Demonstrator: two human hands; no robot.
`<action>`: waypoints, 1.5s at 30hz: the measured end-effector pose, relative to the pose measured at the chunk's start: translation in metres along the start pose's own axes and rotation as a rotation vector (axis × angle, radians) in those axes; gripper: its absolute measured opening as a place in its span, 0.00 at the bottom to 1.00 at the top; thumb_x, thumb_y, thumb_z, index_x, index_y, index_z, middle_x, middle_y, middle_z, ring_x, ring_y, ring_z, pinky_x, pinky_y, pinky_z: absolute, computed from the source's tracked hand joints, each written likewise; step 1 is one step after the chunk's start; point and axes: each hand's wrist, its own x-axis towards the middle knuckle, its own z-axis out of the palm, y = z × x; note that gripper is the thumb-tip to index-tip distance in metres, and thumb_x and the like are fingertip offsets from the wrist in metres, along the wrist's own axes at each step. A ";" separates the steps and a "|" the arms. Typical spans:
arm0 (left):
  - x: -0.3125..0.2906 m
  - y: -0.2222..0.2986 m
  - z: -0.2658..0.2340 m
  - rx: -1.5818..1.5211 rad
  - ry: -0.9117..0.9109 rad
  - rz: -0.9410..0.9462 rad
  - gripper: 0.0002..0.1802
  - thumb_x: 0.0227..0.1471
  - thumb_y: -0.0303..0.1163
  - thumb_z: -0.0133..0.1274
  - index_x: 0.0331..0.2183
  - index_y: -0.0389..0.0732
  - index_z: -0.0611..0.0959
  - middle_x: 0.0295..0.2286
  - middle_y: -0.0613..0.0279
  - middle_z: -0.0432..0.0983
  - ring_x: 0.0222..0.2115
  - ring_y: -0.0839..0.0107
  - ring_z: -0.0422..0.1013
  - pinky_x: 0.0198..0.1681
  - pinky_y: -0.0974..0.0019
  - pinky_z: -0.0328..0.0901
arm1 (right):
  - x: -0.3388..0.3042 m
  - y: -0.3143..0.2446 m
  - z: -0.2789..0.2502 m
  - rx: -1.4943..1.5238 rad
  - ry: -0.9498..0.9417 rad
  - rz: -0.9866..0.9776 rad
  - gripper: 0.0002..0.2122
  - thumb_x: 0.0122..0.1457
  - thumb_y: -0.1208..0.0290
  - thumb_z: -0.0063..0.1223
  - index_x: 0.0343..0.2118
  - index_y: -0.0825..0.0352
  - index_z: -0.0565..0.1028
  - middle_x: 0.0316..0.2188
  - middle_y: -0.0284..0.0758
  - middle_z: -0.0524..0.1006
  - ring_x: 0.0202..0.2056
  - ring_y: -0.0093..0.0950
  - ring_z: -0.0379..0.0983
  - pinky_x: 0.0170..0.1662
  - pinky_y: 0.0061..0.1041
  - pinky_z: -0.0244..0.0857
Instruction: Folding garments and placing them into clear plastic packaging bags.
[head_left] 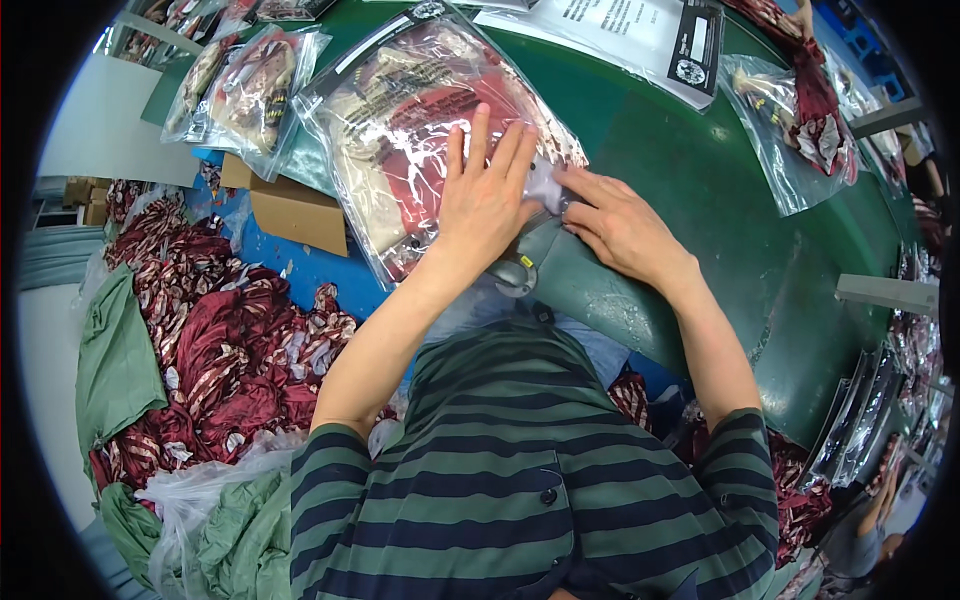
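Observation:
A clear plastic bag (410,105) with a folded red and cream garment inside lies on the green table. My left hand (487,200) rests flat on its lower right part, fingers stretched out. Beside it, my right hand (620,222) has its fingers bent and drawn together at the bag's right edge. A pale, lavender-white piece (543,188) shows between both hands; whether it belongs to the bag or is separate I cannot tell. What the right fingertips hold is hidden.
More bagged garments lie at the upper left (250,90) and right (790,130) of the green table (690,230). A flat printed packet (630,40) lies at the back. Left of me are a cardboard box (300,215) and a heap of dark red patterned cloth (230,330).

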 end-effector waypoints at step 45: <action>-0.046 -0.096 -0.031 -0.611 -0.576 0.262 0.27 0.44 0.22 0.59 0.50 0.36 0.77 0.53 0.59 0.72 0.53 0.61 0.67 0.56 0.61 0.65 | 0.100 0.023 -0.001 0.220 -0.377 0.626 0.06 0.51 0.70 0.63 0.26 0.65 0.78 0.22 0.30 0.78 0.24 0.29 0.73 0.30 0.28 0.66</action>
